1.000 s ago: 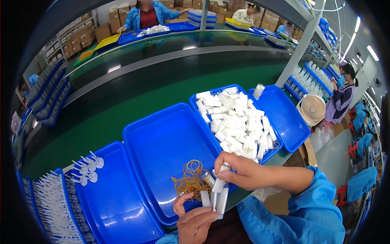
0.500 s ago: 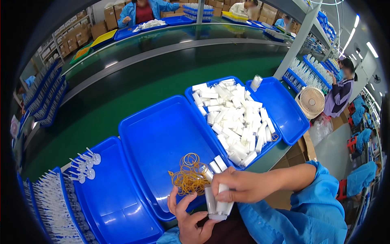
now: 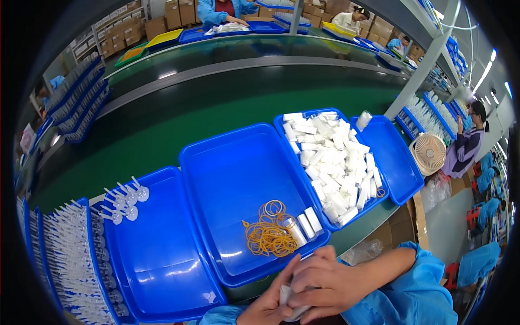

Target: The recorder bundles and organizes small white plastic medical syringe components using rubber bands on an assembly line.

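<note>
Both my hands are close together at the lower middle, just off the near edge of the middle blue tray (image 3: 216,189). My left hand (image 3: 269,304) is closed around white, clear-wrapped tubes (image 3: 285,293), mostly hidden by the fingers. Over the same tubes my right hand (image 3: 330,281) wraps from the right, its fingers curled on them. A tangle of yellow rubber bands (image 3: 271,235) lies in the near right corner of the middle tray. Beside it rest several more white wrapped tubes (image 3: 305,223).
To the right, a blue tray is heaped with white wrapped pieces (image 3: 338,168), beyond which another blue tray (image 3: 387,162) adjoins. At left, a blue tray (image 3: 157,254) holds several clear stemmed parts (image 3: 127,200), beside racks of them (image 3: 70,254). A green conveyor (image 3: 216,103) runs behind.
My right hand has moved down over the tubes and my left hand has closed around them. The view has shifted, so the trays appear further right.
</note>
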Available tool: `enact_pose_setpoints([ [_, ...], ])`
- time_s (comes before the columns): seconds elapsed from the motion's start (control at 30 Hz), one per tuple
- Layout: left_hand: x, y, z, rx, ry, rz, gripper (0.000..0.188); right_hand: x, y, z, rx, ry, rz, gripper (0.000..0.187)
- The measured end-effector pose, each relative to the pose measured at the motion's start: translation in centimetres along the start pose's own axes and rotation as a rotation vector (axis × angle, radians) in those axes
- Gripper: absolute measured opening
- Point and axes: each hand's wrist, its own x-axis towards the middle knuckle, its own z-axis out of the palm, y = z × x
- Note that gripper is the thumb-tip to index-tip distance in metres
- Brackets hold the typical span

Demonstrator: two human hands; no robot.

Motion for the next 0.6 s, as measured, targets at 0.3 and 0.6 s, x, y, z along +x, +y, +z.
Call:
enact_pose_setpoints([
  [0.3,-2.8,0.1,-2.2,0.232,0.226,-0.190,0.041,2.2,0.9,1.1,0.004,-0.228,-0.060,0.067],
  [0.6,-2.2,1.6,-1.1,0.164,0.330,0.199,0.020,4.6,8.5,1.2,-0.391,-0.195,0.259,0.026],
])
